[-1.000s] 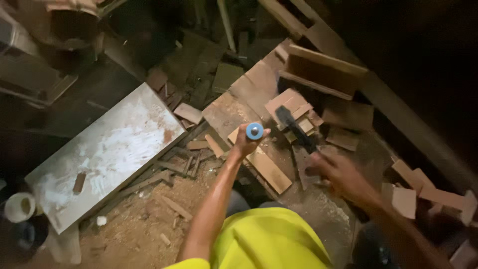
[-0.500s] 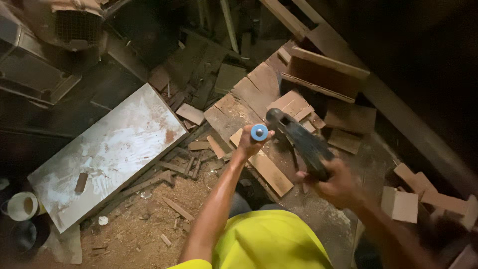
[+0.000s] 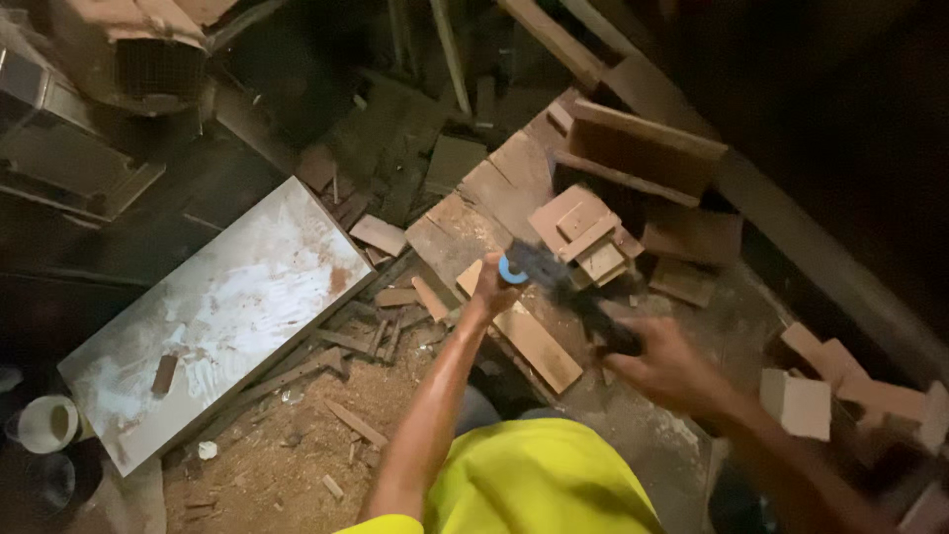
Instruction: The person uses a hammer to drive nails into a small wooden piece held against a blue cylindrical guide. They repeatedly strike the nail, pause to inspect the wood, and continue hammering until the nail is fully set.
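A large pale rectangular board [image 3: 222, 316], streaked with white and brown, is seen lying flat on the sawdust-strewn floor [image 3: 287, 455], well to the left of the fingers. A stack of short light-brown wooden offcuts [image 3: 583, 232] is piled just beyond the fingers, and a long light wooden strip [image 3: 529, 336] lies on the floor directly beneath them. Scattered thin sticks and scraps are spread between the board and the strip.

A dark, elongated power tool [image 3: 578, 297], blurred in the picture, is gripped by the right hand [image 3: 667, 371], whose fingers are wrapped tightly around its rear end; its front end is pointed toward the left hand. A small round blue disc with a pale centre [image 3: 512, 269] is pinched at the fingers of the left hand [image 3: 491, 292], which are closed about it, just beside the front of the tool and above the wooden strip. A small white cup-shaped container [image 3: 46, 423] stands far left of the fingers, at the picture's edge.
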